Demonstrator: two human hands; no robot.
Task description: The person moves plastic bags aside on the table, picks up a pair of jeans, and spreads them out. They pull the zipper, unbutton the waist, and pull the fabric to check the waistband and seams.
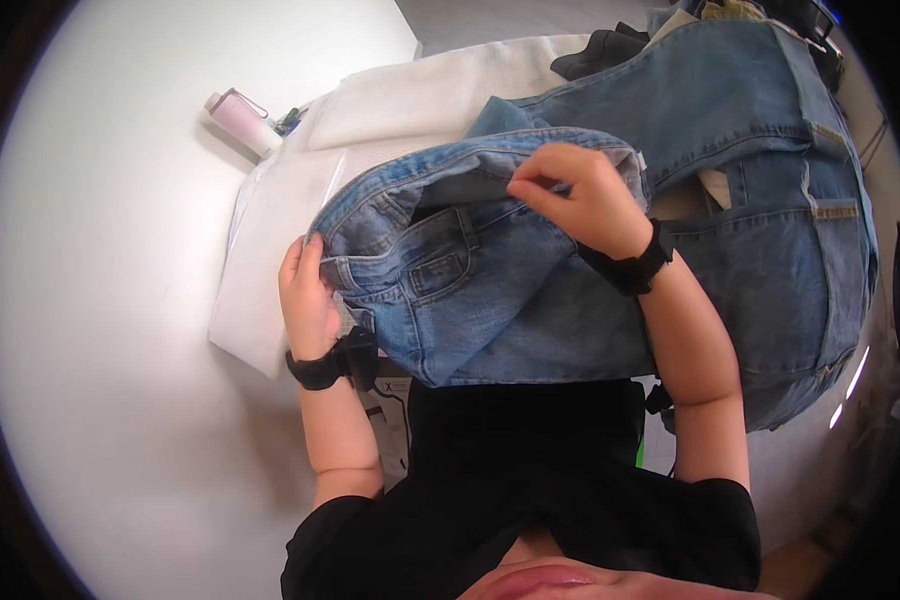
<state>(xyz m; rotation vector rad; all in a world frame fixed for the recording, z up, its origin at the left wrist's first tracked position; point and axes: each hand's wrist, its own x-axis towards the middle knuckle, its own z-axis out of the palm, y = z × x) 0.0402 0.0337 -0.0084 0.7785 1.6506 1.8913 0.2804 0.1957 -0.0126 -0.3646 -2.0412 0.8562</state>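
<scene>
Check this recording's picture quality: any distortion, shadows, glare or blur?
Head view: fisheye curvature with a black rounded rim; soft shadows on the white surface near the left forearm and beside the pink bottle; glaring streaks right of the darker jeans; left hand and lighter jeans look fairly sharp.

Faded blue jeans (pixel 515 300), pink-and-white bottle (pixel 242 122), black wristbands (pixel 632 270), black shirt (pixel 530 450)

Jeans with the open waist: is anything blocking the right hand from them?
Nothing visible is. The right hand is over the jeans at their open waist; whether it touches, I can't tell. The left hand holds their left edge.
</scene>
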